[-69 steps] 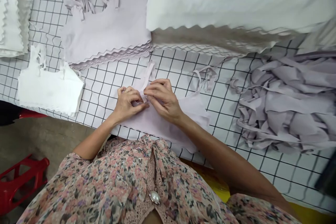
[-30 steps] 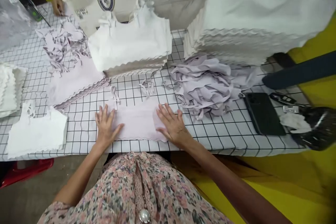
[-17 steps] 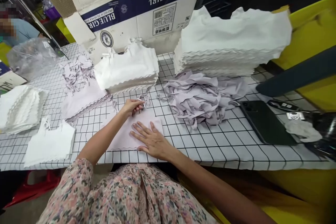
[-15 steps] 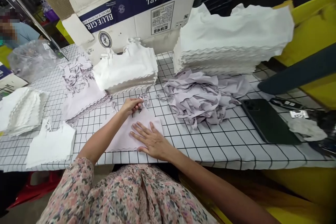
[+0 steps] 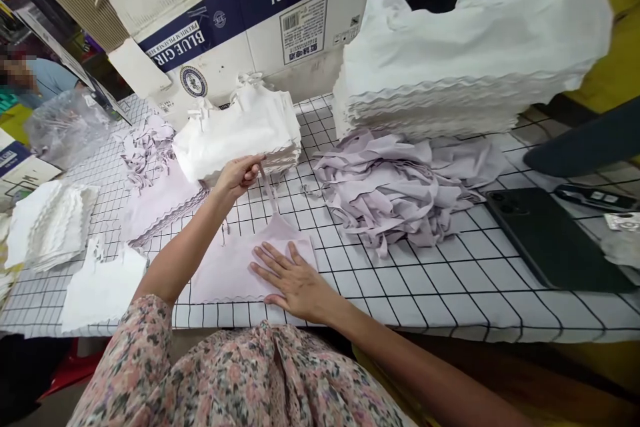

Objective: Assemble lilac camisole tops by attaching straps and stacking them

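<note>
A pale lilac camisole [image 5: 225, 270] with a wavy hem lies flat in front of me on the checked tablecloth. My left hand [image 5: 239, 175] pinches one of its thin shoulder straps [image 5: 270, 190] and holds it stretched up and away from the body of the garment. Flat on the fabric, fingers spread, my right hand [image 5: 290, 280] presses the camisole's right side. Just beyond my left hand is a stack of white camisoles [image 5: 240, 127]. To its left sits a stack of lilac camisoles [image 5: 163, 203] with tangled straps.
Right of my hands lies a heap of lilac fabric pieces [image 5: 385, 190], below a tall white garment stack [image 5: 465, 60]. A dark phone [image 5: 555, 237] rests at the right. White camisoles [image 5: 105, 283] lie at left. A beer carton [image 5: 255, 20] stands behind; another person [image 5: 50, 77] is far left.
My left hand has moved up and slightly left, drawing the camisole's strap out straight. My right hand stays flat on the fabric. The view has shifted slightly.
</note>
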A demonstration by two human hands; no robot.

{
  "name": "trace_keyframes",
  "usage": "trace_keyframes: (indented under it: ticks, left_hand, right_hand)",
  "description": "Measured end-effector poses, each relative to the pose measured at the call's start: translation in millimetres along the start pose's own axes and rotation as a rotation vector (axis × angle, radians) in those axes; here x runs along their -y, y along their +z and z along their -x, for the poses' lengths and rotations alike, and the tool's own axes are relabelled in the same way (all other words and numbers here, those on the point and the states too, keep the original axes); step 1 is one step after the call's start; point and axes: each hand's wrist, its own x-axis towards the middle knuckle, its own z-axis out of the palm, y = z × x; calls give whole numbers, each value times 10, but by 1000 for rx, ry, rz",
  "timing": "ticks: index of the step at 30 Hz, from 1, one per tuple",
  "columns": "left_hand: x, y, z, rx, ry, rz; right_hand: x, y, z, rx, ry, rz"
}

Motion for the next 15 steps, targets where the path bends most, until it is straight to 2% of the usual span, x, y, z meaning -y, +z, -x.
trace_keyframes:
  ticks: [4, 9, 13, 15]
  left_hand:
    - [-161, 2, 59, 52, 74, 15]
    - [-259, -24, 157, 104, 204, -57]
    - [-191, -5, 335, 155, 403, -175]
    - [-69, 8, 453, 181, 494, -271]
  right_hand:
    - [-10, 9, 20, -3, -7, 8]
    - [-5, -3, 19, 12, -10, 27]
    - [-33, -31, -11, 19, -23, -19]
    - [-75, -110, -47, -65, 2, -145]
